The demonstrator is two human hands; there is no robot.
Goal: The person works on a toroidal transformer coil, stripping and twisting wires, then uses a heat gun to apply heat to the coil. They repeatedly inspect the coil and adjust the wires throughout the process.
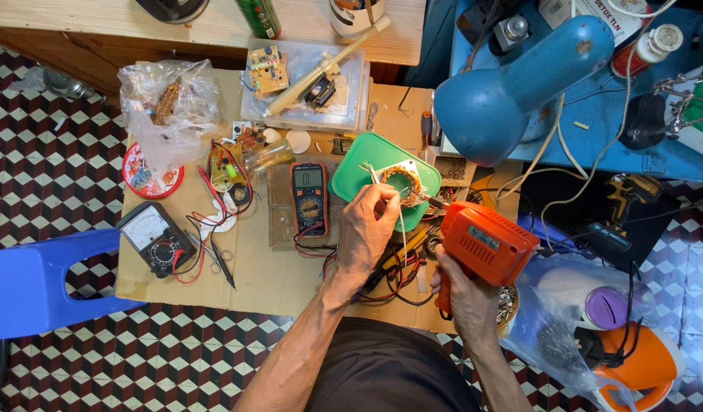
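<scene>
Copper coil [401, 183] lies just beyond both hands, on green lid [359, 172].

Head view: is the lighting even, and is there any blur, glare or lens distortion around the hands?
Head view: light is soft and even, shadows faint; the left hand and the orange soldering gun in the right hand are sharp; mild glare on the blue lamp shade; the wooden table edge bows slightly, a wide-lens effect.

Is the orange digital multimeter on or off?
On: the orange digital multimeter shows dark characters on its screen as it lies flat on the cardboard.
</scene>
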